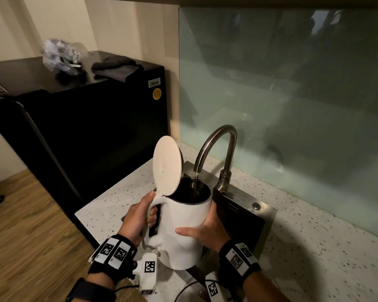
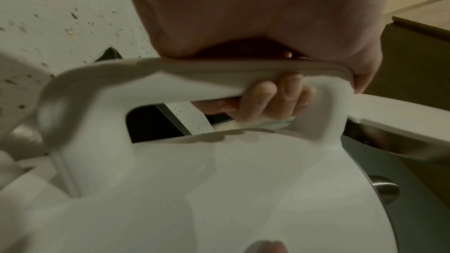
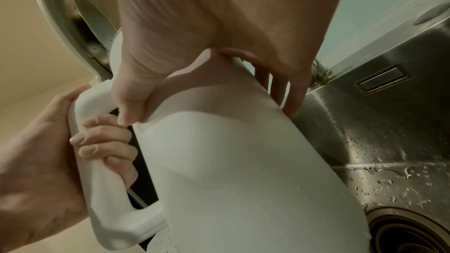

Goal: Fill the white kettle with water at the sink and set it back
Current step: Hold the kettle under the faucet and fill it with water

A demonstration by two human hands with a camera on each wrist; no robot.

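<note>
I hold the white kettle point(image 1: 183, 214) tilted over the steel sink point(image 1: 265, 211), its round lid point(image 1: 167, 165) flipped up. A thin stream of water point(image 1: 196, 182) runs from the curved steel tap point(image 1: 218, 138) into the kettle's dark opening. My left hand point(image 1: 138, 216) grips the kettle's handle point(image 2: 194, 78), fingers point(image 2: 268, 99) curled through the loop. My right hand point(image 1: 205, 234) clasps the kettle's body point(image 3: 231, 161), thumb point(image 3: 129, 103) on the near side and fingers point(image 3: 289, 93) round the far side. The water level inside is hidden.
A black fridge point(image 1: 96, 127) stands left of the speckled counter point(image 1: 314, 247), with a dark cloth point(image 1: 116, 67) and a crumpled plastic bag point(image 1: 59, 55) on top. A glass splashback point(image 1: 292, 94) runs behind the tap. The sink's drain point(image 3: 414, 234) lies below the kettle. A black cable point(image 1: 190, 286) lies near the front edge.
</note>
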